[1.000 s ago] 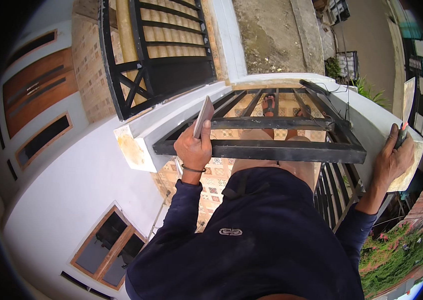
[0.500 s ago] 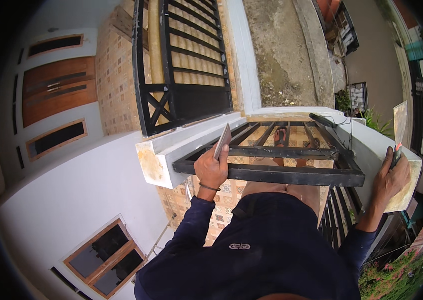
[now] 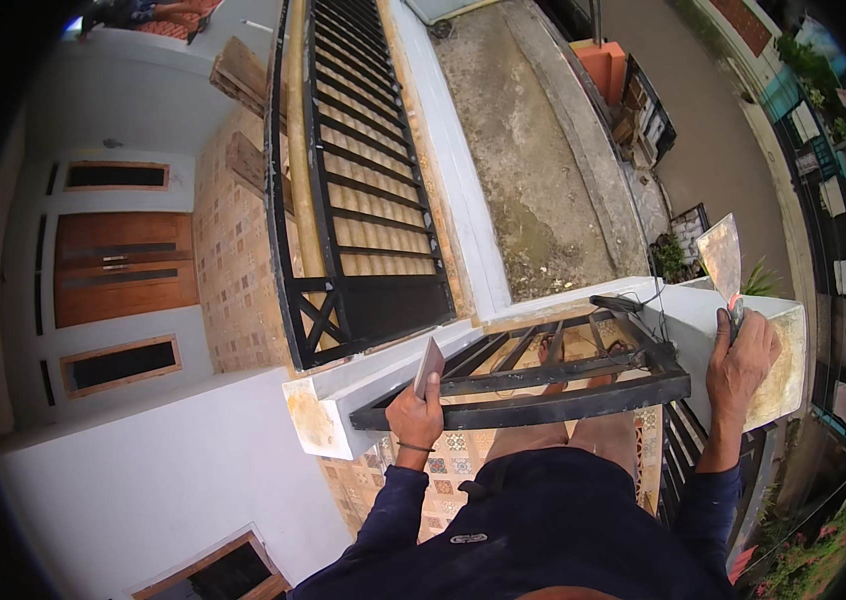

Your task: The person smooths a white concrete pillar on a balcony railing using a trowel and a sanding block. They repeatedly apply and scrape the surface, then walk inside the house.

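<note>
My left hand is closed around a thin, flat grey-brown plate that stands up from the fingers; its exact kind is unclear. The same hand sits at the left end of a black metal frame with bars. In my right hand is a putty knife, its wide, stained blade pointing up and its handle wrapped by the fingers. That hand is over the white wall top at the right, beside a yellow-stained end face.
Beyond the frame runs a black railing. A white ledge with a stained end lies at left. Dark cable rests on the far wall top. Patterned floor tiles show below; a street lies at right.
My view has shifted, so the frame and railing sit lower. The putty knife has turned, showing its blade broadside instead of nearly edge-on. Both hands keep their holds.
</note>
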Demonstrator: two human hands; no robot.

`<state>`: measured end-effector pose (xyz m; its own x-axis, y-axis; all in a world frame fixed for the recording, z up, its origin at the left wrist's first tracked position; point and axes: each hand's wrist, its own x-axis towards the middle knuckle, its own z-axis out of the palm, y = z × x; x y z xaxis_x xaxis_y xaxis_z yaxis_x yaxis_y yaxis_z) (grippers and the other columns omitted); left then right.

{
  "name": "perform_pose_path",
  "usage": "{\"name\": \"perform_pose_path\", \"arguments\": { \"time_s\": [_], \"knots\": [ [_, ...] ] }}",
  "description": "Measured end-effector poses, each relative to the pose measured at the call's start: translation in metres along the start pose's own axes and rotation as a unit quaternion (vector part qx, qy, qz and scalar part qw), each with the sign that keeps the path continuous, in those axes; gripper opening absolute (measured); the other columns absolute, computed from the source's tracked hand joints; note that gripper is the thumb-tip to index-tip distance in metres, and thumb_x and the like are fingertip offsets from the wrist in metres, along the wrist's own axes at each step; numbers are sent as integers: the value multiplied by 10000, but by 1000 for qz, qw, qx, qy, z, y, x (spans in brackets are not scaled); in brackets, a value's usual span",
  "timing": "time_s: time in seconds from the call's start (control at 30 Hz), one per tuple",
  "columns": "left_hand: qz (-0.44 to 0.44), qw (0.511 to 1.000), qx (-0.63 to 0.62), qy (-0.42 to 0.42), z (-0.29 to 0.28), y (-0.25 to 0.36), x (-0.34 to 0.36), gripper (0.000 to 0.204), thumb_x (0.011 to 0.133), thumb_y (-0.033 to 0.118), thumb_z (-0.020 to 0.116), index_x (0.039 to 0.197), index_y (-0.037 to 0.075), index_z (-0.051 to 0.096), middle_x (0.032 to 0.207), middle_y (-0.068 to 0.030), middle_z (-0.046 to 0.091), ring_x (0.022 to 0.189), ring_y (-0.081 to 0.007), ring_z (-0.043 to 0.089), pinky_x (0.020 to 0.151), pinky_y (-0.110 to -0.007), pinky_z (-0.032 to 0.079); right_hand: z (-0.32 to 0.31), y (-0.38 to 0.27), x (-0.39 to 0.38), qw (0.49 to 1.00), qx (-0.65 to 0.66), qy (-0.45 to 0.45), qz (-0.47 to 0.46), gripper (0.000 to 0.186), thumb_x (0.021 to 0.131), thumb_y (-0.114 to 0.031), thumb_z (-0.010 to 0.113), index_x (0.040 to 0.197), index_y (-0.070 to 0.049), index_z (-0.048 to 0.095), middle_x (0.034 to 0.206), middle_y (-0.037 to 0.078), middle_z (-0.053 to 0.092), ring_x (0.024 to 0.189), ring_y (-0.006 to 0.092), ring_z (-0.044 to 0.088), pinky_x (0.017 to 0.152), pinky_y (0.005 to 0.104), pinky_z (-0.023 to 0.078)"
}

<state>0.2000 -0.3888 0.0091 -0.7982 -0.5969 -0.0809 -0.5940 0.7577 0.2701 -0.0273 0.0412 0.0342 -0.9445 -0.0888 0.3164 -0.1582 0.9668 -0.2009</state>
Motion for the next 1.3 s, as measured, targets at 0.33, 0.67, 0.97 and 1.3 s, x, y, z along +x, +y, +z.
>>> {"name": "perform_pose_path", "arguments": {
  "time_s": [0.33, 0.67, 0.97, 1.3],
  "knots": [
    [-15, 999, 31, 5, 11, -15, -1, 609, 1108, 537, 546, 865, 54, 829, 734, -170, 766, 748, -420, 767, 742, -505, 583, -1, -1, 0, 1000, 20, 8, 2, 229, 998, -204, 763, 1086, -39, 629, 1014, 122, 635, 1021, 344, 611, 999, 492, 426],
    [-43, 999, 11, 13, 10, -13, -1, 686, 1092, 605, 536, 791, 57, 819, 663, -156, 733, 719, -397, 760, 736, -497, 576, -7, 0, 2, 999, 52, 15, 2, 262, 972, -227, 790, 1085, -43, 641, 996, 113, 629, 1024, 327, 608, 1008, 499, 421],
    [-49, 997, 52, 26, 19, -27, 3, 719, 1083, 646, 518, 797, 67, 834, 675, -114, 760, 732, -352, 778, 764, -457, 589, -12, 3, 3, 997, 78, 17, -7, 244, 953, -204, 795, 1058, -52, 635, 987, 110, 633, 1027, 319, 617, 994, 501, 419],
    [-76, 996, 38, 5, 10, -14, 4, 754, 1071, 654, 514, 749, 44, 817, 711, -223, 740, 765, -466, 749, 771, -548, 572, -13, 4, 4, 997, 78, 11, -16, 216, 952, -185, 781, 1037, -58, 628, 978, 112, 636, 1029, 314, 625, 1015, 509, 416]
  ]
}}
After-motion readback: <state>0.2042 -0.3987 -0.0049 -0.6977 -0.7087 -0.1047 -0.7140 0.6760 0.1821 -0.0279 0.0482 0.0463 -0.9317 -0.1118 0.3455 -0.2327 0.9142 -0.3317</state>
